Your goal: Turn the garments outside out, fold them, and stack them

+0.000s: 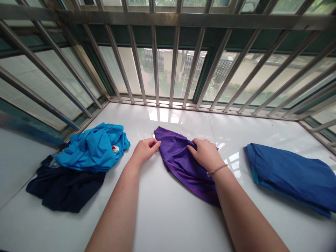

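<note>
A shiny purple garment (pixel 178 150) lies bunched and partly doubled over on the white tiled ledge in front of me; its exact kind does not show. At its left edge, my left hand (pixel 145 149) is closed, thumb and fingertips pinched together on the fabric's border. My right hand (pixel 206 152), with a thin bracelet at the wrist, grips the upper right part of the same garment, its fingers curled and partly hidden. The right forearm covers the garment's lower right end.
On the left, a crumpled bright blue garment (pixel 89 148) with a red and white badge lies on dark navy clothing (pixel 68 187). A folded dark blue garment pile (pixel 291 175) rests at the right. Metal bars (pixel 172 66) and windows enclose the white ledge (pixel 157 217).
</note>
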Tool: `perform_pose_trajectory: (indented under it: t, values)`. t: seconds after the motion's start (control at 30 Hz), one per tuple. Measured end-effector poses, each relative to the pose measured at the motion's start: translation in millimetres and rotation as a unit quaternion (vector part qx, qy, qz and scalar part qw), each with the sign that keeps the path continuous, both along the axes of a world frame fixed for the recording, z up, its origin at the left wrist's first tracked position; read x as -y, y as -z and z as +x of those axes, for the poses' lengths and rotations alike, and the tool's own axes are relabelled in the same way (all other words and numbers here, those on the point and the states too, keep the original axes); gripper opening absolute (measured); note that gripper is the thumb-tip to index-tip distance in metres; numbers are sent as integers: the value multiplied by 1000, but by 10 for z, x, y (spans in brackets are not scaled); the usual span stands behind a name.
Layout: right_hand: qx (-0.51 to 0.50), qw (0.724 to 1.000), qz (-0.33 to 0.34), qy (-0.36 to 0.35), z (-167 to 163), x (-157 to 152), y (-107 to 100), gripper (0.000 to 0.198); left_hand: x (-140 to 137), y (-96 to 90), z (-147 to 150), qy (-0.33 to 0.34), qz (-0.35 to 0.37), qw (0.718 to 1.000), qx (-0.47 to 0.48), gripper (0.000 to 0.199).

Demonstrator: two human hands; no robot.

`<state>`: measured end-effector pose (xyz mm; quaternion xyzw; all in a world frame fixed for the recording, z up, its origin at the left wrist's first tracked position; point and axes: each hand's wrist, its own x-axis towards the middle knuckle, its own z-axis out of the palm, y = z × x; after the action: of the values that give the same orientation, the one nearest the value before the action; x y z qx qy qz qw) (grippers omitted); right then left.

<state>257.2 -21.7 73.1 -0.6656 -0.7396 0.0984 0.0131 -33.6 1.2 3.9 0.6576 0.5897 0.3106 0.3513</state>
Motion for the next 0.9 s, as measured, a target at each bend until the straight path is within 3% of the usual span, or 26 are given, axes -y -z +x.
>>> perform_pose_trajectory:
  t: [0.1, 0.23, 0.33, 0.43, 0.5, 0.57, 0.67, 0.77, 0.83, 0.9]
  values:
    - [-134, 988, 71, -28, -38, 78, -171, 35, 21, -37, 16, 18, -16, 1000, 6, 43]
    - [-365, 922, 117, -60, -110, 241, -367, 36, 40, -51, 31, 30, -30, 999, -19, 43]
    - [-444, 882, 158, -13, -83, 306, -454, 43, 42, -36, 35, 28, -31, 998, -36, 42]
    - [-368, 898, 223, 93, 95, 268, -488, 46, 36, -22, 36, 30, -26, 998, -41, 42]
    - [-228, 925, 253, 172, 265, 204, -483, 40, 32, -20, 36, 30, -23, 998, -45, 40]
    - [-83, 934, 262, 228, 414, 140, -461, 30, 30, -22, 35, 28, -24, 998, -49, 38]
    - [7, 953, 219, 210, 484, 88, -404, 36, 28, -24, 34, 27, -22, 998, -56, 38]
    - [-28, 996, 56, 67, 349, 107, -315, 36, 28, -17, 30, 28, -17, 998, -60, 39]
    - [-24, 998, -63, -20, 202, 133, -235, 31, 27, -10, 27, 28, -16, 998, -60, 39]
    - [22, 991, -116, -61, 61, 148, -165, 20, 27, -5, 25, 29, -14, 998, -58, 39]
